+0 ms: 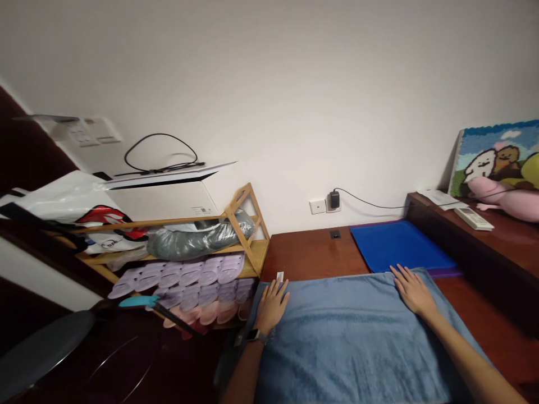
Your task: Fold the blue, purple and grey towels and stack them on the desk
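A blue-grey cloth [345, 336] lies spread over the reddish-brown desk [311, 252], with faint creases across it. On its far left corner, beside a small white tag [280, 276], my left hand [272, 306] rests flat with fingers stretched; a watch [255, 335] is on that wrist. My right hand [413, 290] lies flat near the far right corner, fingers spread, the fingertips at the cloth's far edge. Just beyond them is a flat bright blue mat [400, 247], partly over something purple.
Left of the desk stands a wooden rack [256, 255] with lilac and pink slippers [196, 272] and a white box [168, 203]. A black plug [334, 199] sits in the wall. The raised right ledge holds a remote [474, 219], pink plush [514, 202] and picture [492, 157].
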Tool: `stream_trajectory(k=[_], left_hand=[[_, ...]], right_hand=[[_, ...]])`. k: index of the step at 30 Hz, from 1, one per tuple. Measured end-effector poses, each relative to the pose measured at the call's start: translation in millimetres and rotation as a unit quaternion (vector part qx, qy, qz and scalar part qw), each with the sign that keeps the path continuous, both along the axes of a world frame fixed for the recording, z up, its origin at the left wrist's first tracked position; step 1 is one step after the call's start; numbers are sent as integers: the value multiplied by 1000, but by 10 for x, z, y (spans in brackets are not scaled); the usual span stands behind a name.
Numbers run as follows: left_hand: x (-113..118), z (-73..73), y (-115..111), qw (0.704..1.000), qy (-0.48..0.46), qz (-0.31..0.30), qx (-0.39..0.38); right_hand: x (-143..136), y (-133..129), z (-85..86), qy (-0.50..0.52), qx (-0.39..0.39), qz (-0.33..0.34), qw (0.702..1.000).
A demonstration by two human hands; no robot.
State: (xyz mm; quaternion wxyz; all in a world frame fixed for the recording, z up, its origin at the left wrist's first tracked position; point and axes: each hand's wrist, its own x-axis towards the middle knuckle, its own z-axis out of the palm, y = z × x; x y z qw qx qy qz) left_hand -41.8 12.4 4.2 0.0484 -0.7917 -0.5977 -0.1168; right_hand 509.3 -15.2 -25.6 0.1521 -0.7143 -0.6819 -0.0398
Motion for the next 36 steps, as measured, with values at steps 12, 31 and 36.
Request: stream_trajectory(k=[12,31,36], left_hand=[[507,172,-323,996,-20,-78,23],[-29,157,-176,1000,-17,12,21],[-187,14,-154,999,7,47,-17]], right_hand=[[-1385,-222,223,44,-3,161,986],[-212,-223,61,18,-50,27,998],[-63,-233,-33,11,-47,16,999]])
